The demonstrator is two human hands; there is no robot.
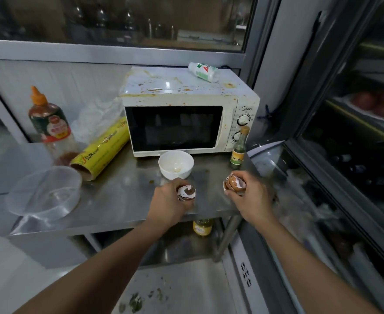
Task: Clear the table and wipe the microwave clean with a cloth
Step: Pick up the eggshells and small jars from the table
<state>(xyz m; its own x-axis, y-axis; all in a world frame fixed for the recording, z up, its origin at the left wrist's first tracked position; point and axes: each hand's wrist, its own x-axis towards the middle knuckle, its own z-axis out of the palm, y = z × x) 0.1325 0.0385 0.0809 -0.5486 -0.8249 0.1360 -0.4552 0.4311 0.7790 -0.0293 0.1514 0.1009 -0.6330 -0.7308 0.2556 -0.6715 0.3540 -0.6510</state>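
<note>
A cream microwave (189,123) stands at the back of the steel table (123,196), its top and door spattered with brown stains. A white plastic bottle (204,71) lies on its side on the microwave's top. My left hand (171,201) grips broken eggshells (187,192) near the table's front edge. My right hand (245,192) holds more stacked eggshells (234,182) just above the table's right front corner. A white bowl (176,165) with a little residue sits between my hands and the microwave.
A sauce bottle (48,123) with an orange cap, a yellow cling-film roll (101,148), crumpled clear plastic (98,116) and a clear plastic container (44,191) stand on the left. A small green bottle (239,148) is by the microwave's right. A glass-door fridge (349,155) is close on the right.
</note>
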